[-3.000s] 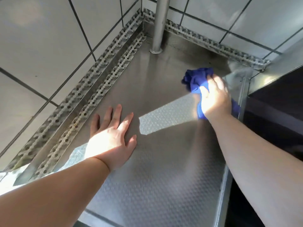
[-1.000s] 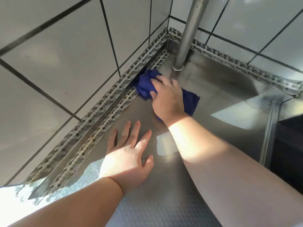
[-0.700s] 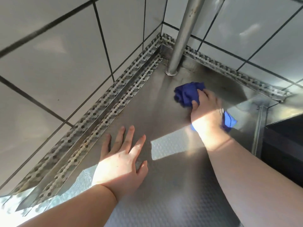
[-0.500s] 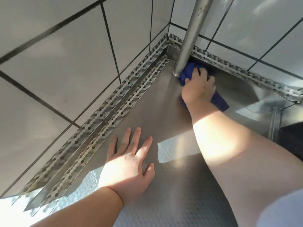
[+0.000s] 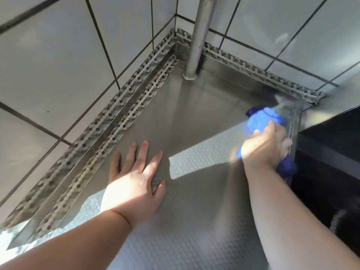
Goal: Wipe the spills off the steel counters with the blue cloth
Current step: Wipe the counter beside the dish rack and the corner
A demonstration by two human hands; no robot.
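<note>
Two hands in view. Right hand [image 5: 266,147] bunched over blue cloth [image 5: 265,118], fingers curled round it, pressing it onto steel counter [image 5: 194,211] at far right edge, beside raised steel lip and dark drop-off. Cloth blurred, sticking out ahead of knuckles and behind wrist; looks mid-stroke. Left hand [image 5: 136,184] flat on counter, fingers straight and spread, holding nothing, likely bracing body weight. Well apart from right hand, sunlit strip between them.

Progress, judged from surface only: no puddle, smear or crumb readable anywhere on visible dimpled steel; glare and shadow could hide thin film. Centre and area round pole [image 5: 198,39] base look dry and even. Near left end washed out by sun, cannot tell. Perforated strips [image 5: 116,121] along wall show dark specks in holes, dirt or shadow, cannot tell. Probably late in this section; right edge in hand now, near end and other counters unverified.

Count: one cloth, one counter section, one upright pole in back corner, two tiled walls [image 5: 58,65] meeting there, two perforated strips on left side, one along back, one dark unit [image 5: 331,152] at right.
</note>
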